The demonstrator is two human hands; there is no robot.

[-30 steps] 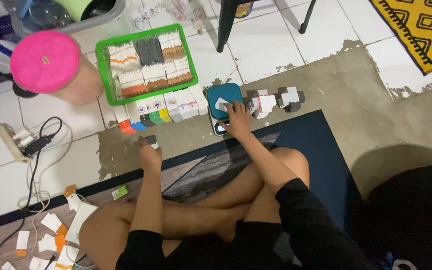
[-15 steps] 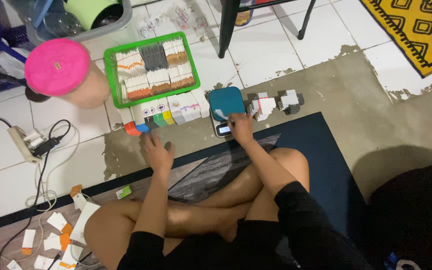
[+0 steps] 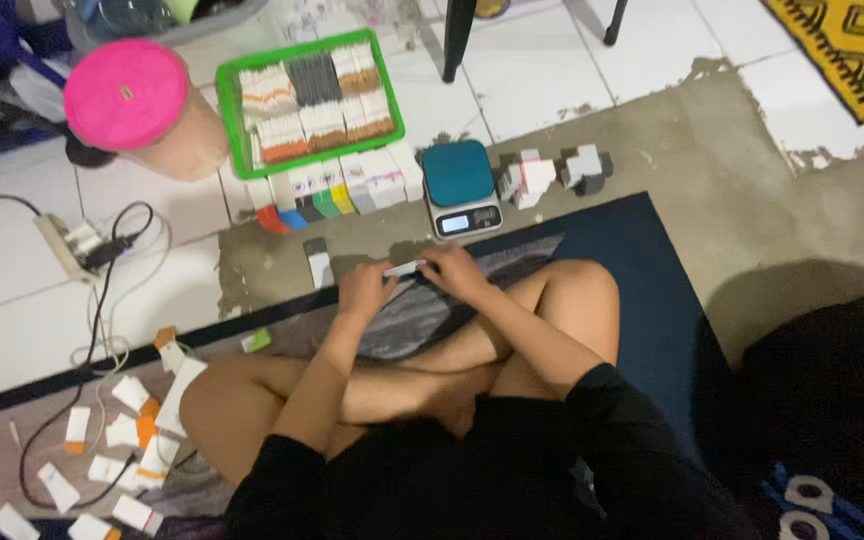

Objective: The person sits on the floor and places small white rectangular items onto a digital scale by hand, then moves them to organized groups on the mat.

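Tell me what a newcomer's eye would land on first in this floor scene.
The bright pink lid on a round tub at upper left stands out most, with the green tray of packed small boxes right beside it. Just below, a small scale with a teal top sits at the edge of the dark blue mat. In front of it the left hand and right hand hold a thin white strip between them.
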